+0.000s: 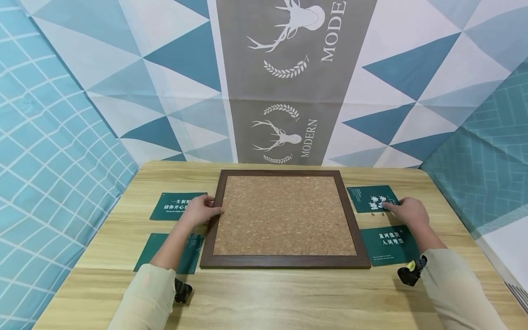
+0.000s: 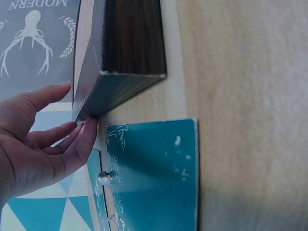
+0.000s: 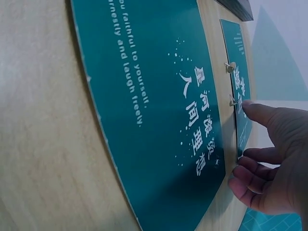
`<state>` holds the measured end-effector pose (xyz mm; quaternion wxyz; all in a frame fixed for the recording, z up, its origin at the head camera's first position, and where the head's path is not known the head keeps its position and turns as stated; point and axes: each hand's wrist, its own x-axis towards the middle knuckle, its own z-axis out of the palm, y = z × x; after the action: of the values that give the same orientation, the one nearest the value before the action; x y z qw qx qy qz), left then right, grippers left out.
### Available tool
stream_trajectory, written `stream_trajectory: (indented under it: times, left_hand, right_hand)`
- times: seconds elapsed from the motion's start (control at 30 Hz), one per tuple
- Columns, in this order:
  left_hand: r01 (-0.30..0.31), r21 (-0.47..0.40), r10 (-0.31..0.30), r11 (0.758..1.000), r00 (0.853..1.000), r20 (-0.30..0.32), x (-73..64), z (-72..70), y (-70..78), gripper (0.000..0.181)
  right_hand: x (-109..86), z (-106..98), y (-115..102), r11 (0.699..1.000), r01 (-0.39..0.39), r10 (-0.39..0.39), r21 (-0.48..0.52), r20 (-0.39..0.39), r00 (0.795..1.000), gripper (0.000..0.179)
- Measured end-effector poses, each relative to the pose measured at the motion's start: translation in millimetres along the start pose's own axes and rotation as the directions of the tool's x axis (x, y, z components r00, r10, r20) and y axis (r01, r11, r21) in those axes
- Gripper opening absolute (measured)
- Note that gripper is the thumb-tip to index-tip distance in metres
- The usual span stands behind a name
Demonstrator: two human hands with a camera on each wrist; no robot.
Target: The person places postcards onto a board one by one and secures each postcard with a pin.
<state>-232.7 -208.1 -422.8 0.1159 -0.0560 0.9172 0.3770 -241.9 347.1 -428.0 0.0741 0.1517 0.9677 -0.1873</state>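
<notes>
On the far left, nearer the person than the left hand (image 1: 200, 211), a lower-left card (image 2: 154, 178) lies under the crossing forearm, and an upper-left card (image 1: 169, 206) lies just beside the left hand, its white characters upright to the person; both are green, with long axes running roughly left to right. Small pins (image 2: 104, 178) sit at the far edge of the lower-left card. The left hand grips the left rail of a framed corkboard (image 1: 284, 215), thumb across the rim and bent fingers against the outer edge. The corkboard lies flat on the wooden table (image 1: 268, 293) between the two hands, cork face up, its long axis stretching from one hand toward the other and its short sides pointing away from the person. Just past its right rail, an upper-right card (image 1: 367, 199) reaches under the right hand (image 1: 412, 213), small lines of print in its far left corner; two metal pins (image 3: 230, 67) lie along its near edge. A lower-right card (image 1: 389, 247) lies closer to the person, characters upright. The right hand is relaxed, fingers loosely bent and apart from the thumb, whose tip is at the upper-right card's face.
</notes>
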Motion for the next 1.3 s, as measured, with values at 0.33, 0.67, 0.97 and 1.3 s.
stream_trajectory:
  times: [0.33, 0.67, 0.97, 1.3]
  left_hand:
    - [0.01, -0.01, -0.01, 1.0, 1.0, 0.006, 0.5, -0.4, 3.7, 0.063]
    - [-0.006, 0.004, 0.006, 1.0, 1.0, 0.003, 0.1, 0.1, 1.0, 0.064]
    - [-0.005, 0.005, 0.005, 1.0, 1.0, 0.011, -0.9, 1.4, 0.4, 0.065]
    - [-0.016, 0.026, 0.016, 1.0, 1.0, 0.006, -3.6, -0.2, 1.1, 0.064]
  right_hand:
    - [0.1, -2, 2, 1.0, -0.009, 0.009, 0.012, 0.0, 1.0, 0.06]
    - [3.7, -1, 7, 0.999, -0.024, 0.023, 0.032, 0.027, 0.999, 0.064]
    - [0.5, -3, 8, 0.988, -0.099, 0.094, 0.116, 0.044, 0.995, 0.065]
    - [-3.4, -9, 12, 0.941, -0.109, 0.098, 0.32, 0.051, 0.994, 0.046]
